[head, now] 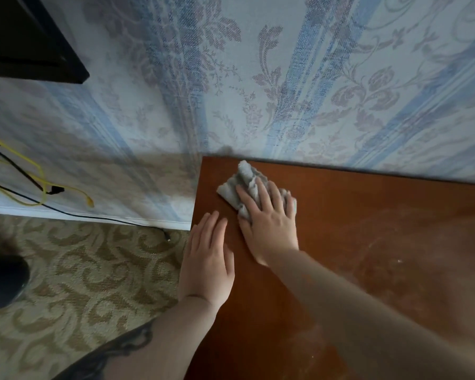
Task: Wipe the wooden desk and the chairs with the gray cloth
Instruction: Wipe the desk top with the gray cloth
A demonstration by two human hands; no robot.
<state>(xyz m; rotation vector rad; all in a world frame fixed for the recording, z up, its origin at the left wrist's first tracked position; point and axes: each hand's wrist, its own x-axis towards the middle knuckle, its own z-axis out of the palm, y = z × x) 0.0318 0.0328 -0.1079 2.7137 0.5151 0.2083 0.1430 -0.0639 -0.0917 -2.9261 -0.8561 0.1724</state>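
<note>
Two hands are down on the counter (368, 229) at its far left corner, right up against the wall. The right hand (269, 226) lies flat on the gray cloth (247, 179), palm down, fingers (261, 193) straight and a little spread, pressing the cloth onto the reddish-brown wood. The cloth is bunched and rumpled, its crumpled end poking out past the fingertips toward the wall, close to the corner of the counter but not quite at the edge. The left hand (207, 259) rests just beside the right one, nearer the left edge of the counter, palm down, fingers straight and held close together, touching bare wood and holding nothing. Its heel sits over the counter's left edge. A dark tattoo shows on the left forearm low in the view.

To the right of the hands the counter carries pale dusty smears and swirls. Behind it runs the wallpaper (285, 91), pale blue with stripes and a flower pattern. Off to the left, below the counter, lies a patterned beige carpet (80, 270), with a yellow cable (36, 171) and a black cable (99, 216) trailing along the baseboard. A dark object (30, 37) fills the top left corner, too shadowed to tell what it is.
</note>
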